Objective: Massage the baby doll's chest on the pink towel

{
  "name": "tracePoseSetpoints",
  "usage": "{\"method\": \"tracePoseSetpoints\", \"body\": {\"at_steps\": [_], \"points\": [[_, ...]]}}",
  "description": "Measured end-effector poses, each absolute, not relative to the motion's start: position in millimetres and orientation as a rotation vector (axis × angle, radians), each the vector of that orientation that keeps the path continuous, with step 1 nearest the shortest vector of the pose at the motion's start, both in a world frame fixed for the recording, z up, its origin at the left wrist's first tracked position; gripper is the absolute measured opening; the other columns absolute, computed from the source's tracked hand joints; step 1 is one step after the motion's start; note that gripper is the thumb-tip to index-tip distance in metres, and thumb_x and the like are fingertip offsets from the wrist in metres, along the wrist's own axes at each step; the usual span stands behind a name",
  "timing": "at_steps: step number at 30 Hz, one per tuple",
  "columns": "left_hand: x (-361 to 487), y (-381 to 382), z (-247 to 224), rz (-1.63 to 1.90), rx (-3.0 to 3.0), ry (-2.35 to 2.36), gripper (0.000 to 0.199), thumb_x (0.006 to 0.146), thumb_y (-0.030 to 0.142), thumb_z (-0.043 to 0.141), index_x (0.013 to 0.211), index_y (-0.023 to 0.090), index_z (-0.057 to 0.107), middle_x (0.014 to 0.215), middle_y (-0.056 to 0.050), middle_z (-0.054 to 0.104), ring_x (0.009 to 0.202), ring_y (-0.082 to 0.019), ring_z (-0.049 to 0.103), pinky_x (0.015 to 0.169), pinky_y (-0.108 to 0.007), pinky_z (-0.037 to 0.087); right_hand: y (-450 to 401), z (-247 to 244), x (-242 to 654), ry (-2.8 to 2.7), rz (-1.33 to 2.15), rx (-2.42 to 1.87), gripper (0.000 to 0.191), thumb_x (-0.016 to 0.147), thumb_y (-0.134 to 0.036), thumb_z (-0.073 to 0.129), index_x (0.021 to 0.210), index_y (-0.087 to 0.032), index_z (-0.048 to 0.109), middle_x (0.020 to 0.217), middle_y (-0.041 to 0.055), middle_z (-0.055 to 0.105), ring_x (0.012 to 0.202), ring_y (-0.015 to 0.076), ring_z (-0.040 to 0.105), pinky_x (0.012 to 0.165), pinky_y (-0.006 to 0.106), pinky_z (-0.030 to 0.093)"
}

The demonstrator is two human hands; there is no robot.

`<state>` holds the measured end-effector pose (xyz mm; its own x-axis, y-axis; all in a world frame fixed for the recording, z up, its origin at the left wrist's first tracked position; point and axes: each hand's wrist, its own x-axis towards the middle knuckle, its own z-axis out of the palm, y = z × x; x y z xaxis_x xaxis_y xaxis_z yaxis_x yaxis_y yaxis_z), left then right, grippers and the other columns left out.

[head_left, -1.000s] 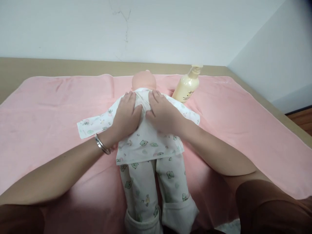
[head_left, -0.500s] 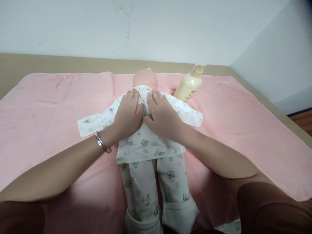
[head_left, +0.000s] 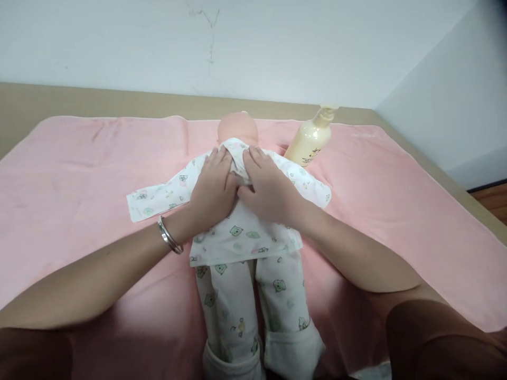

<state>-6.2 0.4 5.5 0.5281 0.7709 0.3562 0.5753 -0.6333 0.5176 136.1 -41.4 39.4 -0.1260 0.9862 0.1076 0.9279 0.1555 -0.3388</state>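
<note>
A baby doll (head_left: pixel 237 128) lies on a pink blanket (head_left: pixel 79 174), only the smooth round of its head bare. It wears a white printed top (head_left: pixel 247 237) and matching trousers (head_left: pixel 235 311) with wide white cuffs. My left hand (head_left: pixel 216 187), silver bangles at the wrist, rests on the upper part of the top. Beside it my right hand (head_left: pixel 267 184) lies flat on the same cloth. Both palms face down, thumbs close together near the middle, fingers towards the head. Neither hand holds anything.
A pale yellow pump bottle (head_left: pixel 311 140) leans at a tilt just beyond the doll's right-hand sleeve. The blanket covers a tan surface (head_left: pixel 119 100) that meets a white wall (head_left: pixel 297 47) with cracks. Brown wood shows at the far right edge.
Both hands stay on the top and have shifted very slightly down and right in view. The cloth between them is a little differently creased.
</note>
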Motion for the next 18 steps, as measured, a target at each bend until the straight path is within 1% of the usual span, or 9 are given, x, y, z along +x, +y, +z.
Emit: {"method": "tracePoseSetpoints", "body": {"at_steps": [2,5,8,10,11,15,18], "points": [[-5,9,5,0.82,2.413,1.13,0.052,0.093,0.022,0.025,0.139,0.007,0.045,0.154,-0.016,0.039,0.149,-0.027,0.028,0.126,-0.049,0.018,-46,43,136,-2.152,0.323,-1.829,0.075,0.084,-0.026,0.042,0.151,0.004,0.026,0.162,0.0203,0.021,0.152,0.031,0.013,0.125,0.049,0.015],[-4,9,3,0.811,2.391,1.175,0.055,0.094,0.025,0.026,0.144,0.006,0.04,0.157,-0.017,0.035,0.15,-0.029,0.024,0.125,-0.052,0.018,-34,46,146,-2.067,0.434,-1.862,0.069,0.087,-0.026,0.037,0.15,0.001,0.029,0.161,0.0175,0.025,0.152,0.0281,0.018,0.125,0.048,0.016],[-4,3,0,0.817,2.404,1.2,0.057,0.094,0.024,0.026,0.146,0.004,0.036,0.158,-0.018,0.033,0.151,-0.03,0.022,0.125,-0.053,0.018,-15,43,159,-1.982,0.463,-1.837,0.061,0.088,-0.024,0.033,0.144,-0.002,0.042,0.158,0.0172,0.034,0.149,0.0271,0.026,0.124,0.046,0.018],[-4,0,-1,0.826,2.413,1.208,0.056,0.094,0.024,0.027,0.146,0.003,0.037,0.157,-0.019,0.033,0.151,-0.03,0.022,0.125,-0.052,0.018,-8,39,164,-1.976,0.431,-1.787,0.055,0.088,-0.024,0.031,0.137,-0.006,0.05,0.154,0.0162,0.041,0.147,0.0276,0.031,0.123,0.048,0.02],[-4,-1,-2,0.832,2.413,1.21,0.056,0.094,0.024,0.027,0.146,0.004,0.037,0.157,-0.019,0.033,0.151,-0.03,0.023,0.125,-0.052,0.019,-6,36,165,-1.982,0.406,-1.767,0.054,0.088,-0.024,0.031,0.135,-0.008,0.052,0.153,0.0157,0.042,0.147,0.0279,0.032,0.123,0.049,0.019],[-4,-11,-1,0.851,2.408,1.217,0.054,0.096,0.026,0.027,0.145,0.008,0.038,0.158,-0.017,0.033,0.151,-0.03,0.021,0.124,-0.053,0.02,-4,27,168,-1.991,0.334,-1.753,0.052,0.088,-0.024,0.031,0.135,-0.01,0.051,0.155,0.0158,0.04,0.147,0.0287,0.031,0.122,0.052,0.019],[-6,-18,3,0.82,2.424,1.205,0.055,0.096,0.028,0.028,0.146,0.007,0.036,0.16,-0.018,0.028,0.152,-0.031,0.016,0.124,-0.055,0.02,-5,26,168,-2.008,0.313,-1.733,0.051,0.09,-0.025,0.031,0.135,-0.013,0.051,0.152,0.0139,0.045,0.145,0.0288,0.035,0.12,0.055,0.023]]}}
